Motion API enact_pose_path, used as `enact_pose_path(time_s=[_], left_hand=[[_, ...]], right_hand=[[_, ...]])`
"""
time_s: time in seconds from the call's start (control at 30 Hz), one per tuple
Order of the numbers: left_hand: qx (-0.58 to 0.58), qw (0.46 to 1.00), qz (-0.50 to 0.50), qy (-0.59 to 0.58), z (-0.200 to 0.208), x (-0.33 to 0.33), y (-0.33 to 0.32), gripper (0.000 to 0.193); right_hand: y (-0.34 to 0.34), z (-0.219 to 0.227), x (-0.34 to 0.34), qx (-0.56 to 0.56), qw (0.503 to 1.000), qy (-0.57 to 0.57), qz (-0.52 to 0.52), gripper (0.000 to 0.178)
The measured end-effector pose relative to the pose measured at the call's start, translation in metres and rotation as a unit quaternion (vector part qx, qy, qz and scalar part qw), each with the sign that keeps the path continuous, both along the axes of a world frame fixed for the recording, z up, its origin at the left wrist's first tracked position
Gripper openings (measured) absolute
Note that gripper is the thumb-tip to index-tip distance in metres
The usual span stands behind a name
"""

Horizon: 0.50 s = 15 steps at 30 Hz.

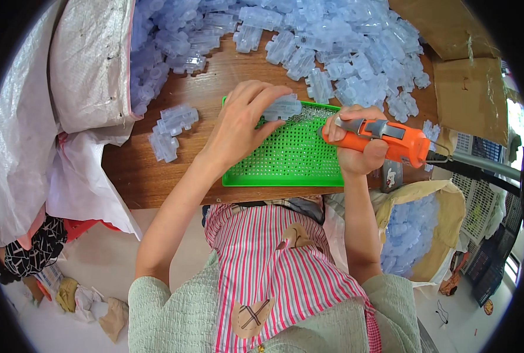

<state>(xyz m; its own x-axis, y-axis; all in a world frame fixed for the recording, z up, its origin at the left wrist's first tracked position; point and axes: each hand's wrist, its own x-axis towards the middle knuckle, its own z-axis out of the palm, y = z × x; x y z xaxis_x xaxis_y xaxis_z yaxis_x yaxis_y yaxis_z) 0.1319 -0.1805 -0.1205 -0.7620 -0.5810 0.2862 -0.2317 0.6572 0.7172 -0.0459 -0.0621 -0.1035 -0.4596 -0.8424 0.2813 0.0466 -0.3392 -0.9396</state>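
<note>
Over the far part of a green perforated tray [285, 167], my left hand [238, 120] is closed on a clear bluish plastic part [284, 107], pinched between thumb and fingers. My right hand [356, 147] is wrapped round an orange electric screwdriver [406, 143] with a metal lever, held above the tray's right side. The tool's tip is hidden behind my hand. Small silvery screws [316, 113] lie at the tray's far end. On the wooden table [200, 88], left of my left hand, a few similar plastic parts [175, 120] lie together.
A large heap of these plastic parts [332, 35] covers the table's far side. White woven sacks [91, 65] stand at the left, cardboard [471, 88] at the right. A lined sack [450, 206] of parts is beside my right arm. The screwdriver's cable [474, 173] runs off right.
</note>
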Motion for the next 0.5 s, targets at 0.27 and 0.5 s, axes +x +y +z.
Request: enact_pose_path(time_s=[0.27,0.5], left_hand=[[0.023,1.000,0.008,0.017,-0.002,0.001,-0.004,0.077],[0.034,0.998,0.036,0.036,-0.009,0.001,-0.004,0.073]], right_hand=[[-0.001,-0.002,-0.002,-0.010,1.000,0.000,0.015,0.072],[0.001,0.013,0.001,-0.015,0.999,-0.010,0.042,0.078]])
